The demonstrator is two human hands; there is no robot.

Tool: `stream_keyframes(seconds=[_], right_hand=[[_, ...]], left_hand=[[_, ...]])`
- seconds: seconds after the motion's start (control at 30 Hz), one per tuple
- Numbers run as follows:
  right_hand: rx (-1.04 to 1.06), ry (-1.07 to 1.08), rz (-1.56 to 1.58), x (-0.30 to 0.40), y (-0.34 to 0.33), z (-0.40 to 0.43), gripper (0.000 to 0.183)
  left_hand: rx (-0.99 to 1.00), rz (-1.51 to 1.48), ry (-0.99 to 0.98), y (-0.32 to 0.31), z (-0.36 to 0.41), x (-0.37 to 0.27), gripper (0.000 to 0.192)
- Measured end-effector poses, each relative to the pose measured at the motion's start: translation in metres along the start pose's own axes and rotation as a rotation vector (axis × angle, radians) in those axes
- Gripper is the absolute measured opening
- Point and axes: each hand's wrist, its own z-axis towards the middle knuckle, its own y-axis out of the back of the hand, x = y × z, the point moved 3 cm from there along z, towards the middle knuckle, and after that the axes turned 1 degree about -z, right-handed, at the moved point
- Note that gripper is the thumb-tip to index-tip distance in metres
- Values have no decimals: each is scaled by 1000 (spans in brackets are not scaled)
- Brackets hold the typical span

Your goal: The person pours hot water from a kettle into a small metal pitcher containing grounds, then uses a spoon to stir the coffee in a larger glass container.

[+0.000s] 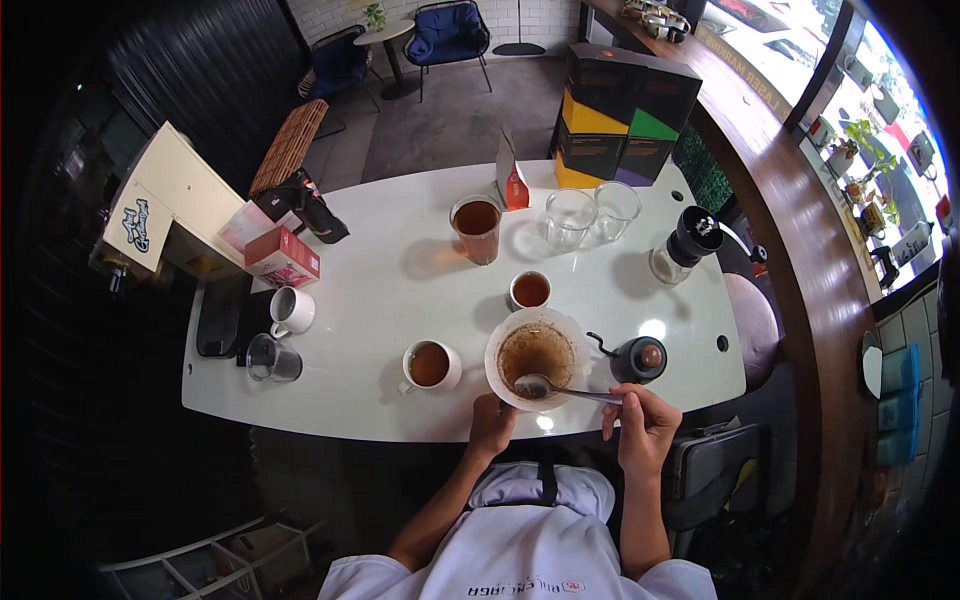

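Observation:
My right hand (643, 424) pinches the handle of a metal spoon (581, 394). The spoon's bowl is inside a paper filter (499, 337) set in a coffee dripper, over wet brown coffee grounds (540, 352). At the near-left rim, my left hand (491, 427) grips the dripper, whose handle is mostly hidden by the fingers. Whatever lies under the dripper is out of sight. Just beyond it stands a small cup of brown liquid (531, 289). To its left is a white mug of brown liquid (429, 364), and to its right a black gooseneck kettle (639, 360).
Farther back on the white table (375, 285) are a tall glass of brown drink (477, 229), two clear glasses (571, 217), a hand coffee grinder (686, 244) and stacked boxes (622, 112). An empty white mug (292, 309), a glass (274, 358) and a pink box (283, 259) occupy the left.

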Motion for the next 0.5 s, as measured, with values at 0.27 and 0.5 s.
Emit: stream_keyframes(seconds=[0.27, 0.5], right_hand=[[-60, -32, 55, -2, -1, 0, 21], [-63, -44, 103, -3, -2, 7, 22]], left_hand=[[59, 31, 51, 3, 0, 2, 28], [-64, -59, -77, -1, -1, -6, 54]])
